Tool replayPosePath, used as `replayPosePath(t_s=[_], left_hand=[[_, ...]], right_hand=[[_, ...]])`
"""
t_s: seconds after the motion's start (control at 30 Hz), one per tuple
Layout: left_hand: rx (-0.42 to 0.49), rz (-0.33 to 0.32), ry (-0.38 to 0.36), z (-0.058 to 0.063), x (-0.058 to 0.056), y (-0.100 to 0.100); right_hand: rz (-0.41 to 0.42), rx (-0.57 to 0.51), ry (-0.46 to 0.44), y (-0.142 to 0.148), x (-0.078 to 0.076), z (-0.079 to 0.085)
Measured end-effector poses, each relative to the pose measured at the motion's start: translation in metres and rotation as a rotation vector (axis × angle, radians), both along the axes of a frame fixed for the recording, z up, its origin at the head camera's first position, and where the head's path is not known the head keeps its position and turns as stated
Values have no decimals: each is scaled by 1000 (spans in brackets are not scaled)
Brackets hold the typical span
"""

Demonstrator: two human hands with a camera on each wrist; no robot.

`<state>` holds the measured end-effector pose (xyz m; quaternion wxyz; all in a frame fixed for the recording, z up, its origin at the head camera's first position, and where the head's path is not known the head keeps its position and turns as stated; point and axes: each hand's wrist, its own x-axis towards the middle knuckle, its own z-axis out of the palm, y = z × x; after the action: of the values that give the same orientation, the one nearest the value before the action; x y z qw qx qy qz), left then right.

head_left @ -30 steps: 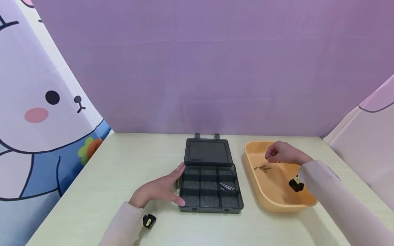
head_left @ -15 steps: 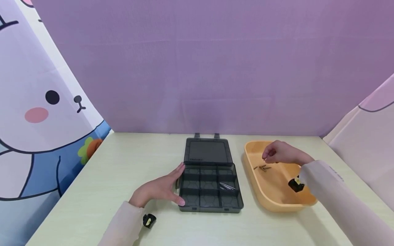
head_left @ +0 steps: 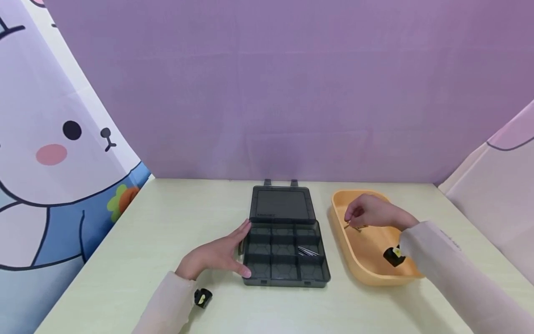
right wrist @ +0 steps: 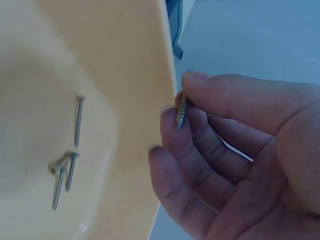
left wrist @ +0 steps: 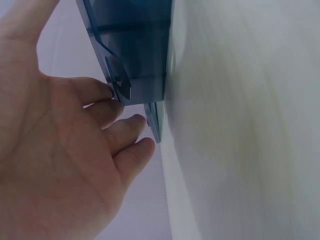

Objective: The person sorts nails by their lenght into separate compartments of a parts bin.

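In the right wrist view a screw is pinched between thumb and fingers of my right hand, its threaded end showing. That hand is above the orange tray, near several loose screws on its floor. My left hand rests against the left side of the dark, see-through compartment box, fingers extended toward the back and thumb at the front left corner. Its hinged lid lies back. Thin silver pin-like pieces sit in the right compartment of the middle row.
The pale table carries the box in the middle and the tray to its right. A purple cloth stands behind the table. A printed cartoon cloth hangs at the left. Black wrist cameras sit at both cuffs.
My right hand has moved left and slightly lower over the tray, now above the loose screws. My left hand stays against the box. The head view has shifted slightly.
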<state>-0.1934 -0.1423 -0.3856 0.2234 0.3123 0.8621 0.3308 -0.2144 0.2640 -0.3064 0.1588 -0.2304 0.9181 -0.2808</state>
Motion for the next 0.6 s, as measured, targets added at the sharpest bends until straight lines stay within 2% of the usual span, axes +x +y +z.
replayPosePath(t_s=[0.13,0.43,0.6], left_hand=[[-8,-2,12,-1,0,1],[-2,-8,3,0,0,2],[2,-11,2,-1,0,1]], right_hand=[[37,2,31,-7,3,1],[25,-13,11,-21,6,1],[58,-27,32,-31,9,-2]])
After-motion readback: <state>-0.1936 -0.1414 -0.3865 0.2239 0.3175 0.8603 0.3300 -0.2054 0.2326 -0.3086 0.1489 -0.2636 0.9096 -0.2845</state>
